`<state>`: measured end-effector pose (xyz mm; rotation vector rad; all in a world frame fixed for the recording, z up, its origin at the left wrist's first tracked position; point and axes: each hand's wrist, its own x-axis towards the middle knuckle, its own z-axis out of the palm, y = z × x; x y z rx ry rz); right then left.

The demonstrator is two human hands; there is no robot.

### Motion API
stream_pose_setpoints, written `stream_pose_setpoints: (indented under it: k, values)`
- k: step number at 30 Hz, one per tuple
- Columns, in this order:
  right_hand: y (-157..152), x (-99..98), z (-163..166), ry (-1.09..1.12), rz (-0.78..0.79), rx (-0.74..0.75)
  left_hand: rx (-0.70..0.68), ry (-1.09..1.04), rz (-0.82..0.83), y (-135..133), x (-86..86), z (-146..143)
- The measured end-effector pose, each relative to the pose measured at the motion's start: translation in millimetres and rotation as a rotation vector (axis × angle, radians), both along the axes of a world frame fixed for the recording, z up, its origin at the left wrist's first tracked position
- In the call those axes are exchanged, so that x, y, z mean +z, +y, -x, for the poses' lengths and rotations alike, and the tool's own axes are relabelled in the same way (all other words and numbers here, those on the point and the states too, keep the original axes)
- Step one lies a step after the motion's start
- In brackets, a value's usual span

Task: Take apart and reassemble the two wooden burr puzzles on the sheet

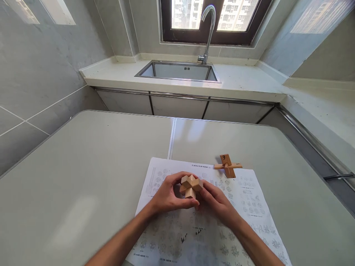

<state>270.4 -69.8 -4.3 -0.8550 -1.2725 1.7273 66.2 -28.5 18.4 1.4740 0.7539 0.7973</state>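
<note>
A pale wooden burr puzzle (190, 187) of interlocking square bars is held just above a printed sheet. My left hand (173, 192) wraps round its left side, thumb along the near edge and fingers over the far side. Against its right side, my right hand (215, 197) grips with closed fingers, the fingertips partly hidden. Beyond my right hand, a second wooden puzzle (227, 166) of crossed flat pieces, with a dark mark on one, lies at the sheet's far edge. The instruction sheet (158, 236) shows small diagrams and lies under both hands.
The sheet rests on a pale table (83, 177) with a seam (171, 138) down its middle. Past the table are a counter (238, 79) with a steel sink (177, 70), a curved faucet (210, 33) and a window. Grey tiled wall (50, 62) stands at the left.
</note>
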Motion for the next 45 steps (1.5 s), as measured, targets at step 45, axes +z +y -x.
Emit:
stream_pose_setpoints:
  k: [45]
  values:
    - [-11.7,1.4,9.4,-0.121,-0.049,0.105,-0.086,-0.163,0.075,-10.9,-2.6,-4.4]
